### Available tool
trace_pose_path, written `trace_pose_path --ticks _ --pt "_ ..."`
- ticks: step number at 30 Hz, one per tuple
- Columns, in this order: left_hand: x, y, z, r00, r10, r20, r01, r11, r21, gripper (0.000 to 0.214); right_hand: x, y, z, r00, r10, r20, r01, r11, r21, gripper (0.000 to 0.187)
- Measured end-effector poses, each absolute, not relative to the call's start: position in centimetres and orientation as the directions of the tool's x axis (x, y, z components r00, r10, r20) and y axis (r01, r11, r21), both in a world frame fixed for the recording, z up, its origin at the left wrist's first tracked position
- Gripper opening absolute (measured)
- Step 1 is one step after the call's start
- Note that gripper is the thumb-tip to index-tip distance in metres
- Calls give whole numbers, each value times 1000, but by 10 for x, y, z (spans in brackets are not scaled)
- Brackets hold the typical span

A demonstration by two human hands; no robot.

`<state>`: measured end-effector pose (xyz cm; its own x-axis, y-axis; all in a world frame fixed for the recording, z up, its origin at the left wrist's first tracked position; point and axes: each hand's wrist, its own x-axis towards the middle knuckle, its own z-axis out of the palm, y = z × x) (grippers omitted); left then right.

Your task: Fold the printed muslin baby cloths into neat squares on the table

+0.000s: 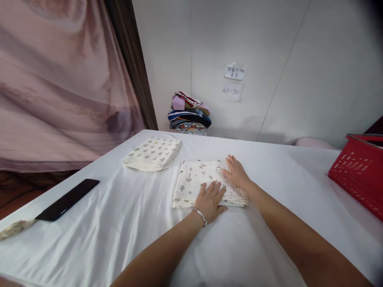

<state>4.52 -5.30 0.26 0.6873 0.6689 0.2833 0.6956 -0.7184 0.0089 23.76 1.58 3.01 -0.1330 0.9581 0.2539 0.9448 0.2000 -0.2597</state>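
Note:
A folded cream cloth with small grey star and cross prints lies on the white table cover in the middle. My left hand, with a bracelet at the wrist, rests flat on the cloth's near edge, fingers spread. My right hand lies flat on the cloth's right part, fingers stretched out. Neither hand holds anything. A second folded cloth with small green and grey prints lies to the left, apart from both hands.
A black phone with a woven strap lies near the table's left edge. A red plastic basket stands at the right. A stack of folded colourful clothes sits against the white wall. A pink curtain hangs at the left.

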Motion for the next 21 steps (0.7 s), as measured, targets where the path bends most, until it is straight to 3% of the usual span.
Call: trace_pose_path --ticks 5,12,17,21 --pt "46 -51 -1 691 668 277 692 -722 13 62 248 44 2 -39 996 76 968 57 -243 63" --pt "48 -49 2 694 672 257 693 -721 16 57 262 38 13 53 996 74 713 14 -701 58" --pt "50 -49 4 689 691 218 695 -715 72 55 284 -14 25 187 978 97 622 -41 -782 44" --pt "50 -50 6 687 691 224 687 -718 110 55 300 -70 26 332 942 -55 400 -193 -896 30"
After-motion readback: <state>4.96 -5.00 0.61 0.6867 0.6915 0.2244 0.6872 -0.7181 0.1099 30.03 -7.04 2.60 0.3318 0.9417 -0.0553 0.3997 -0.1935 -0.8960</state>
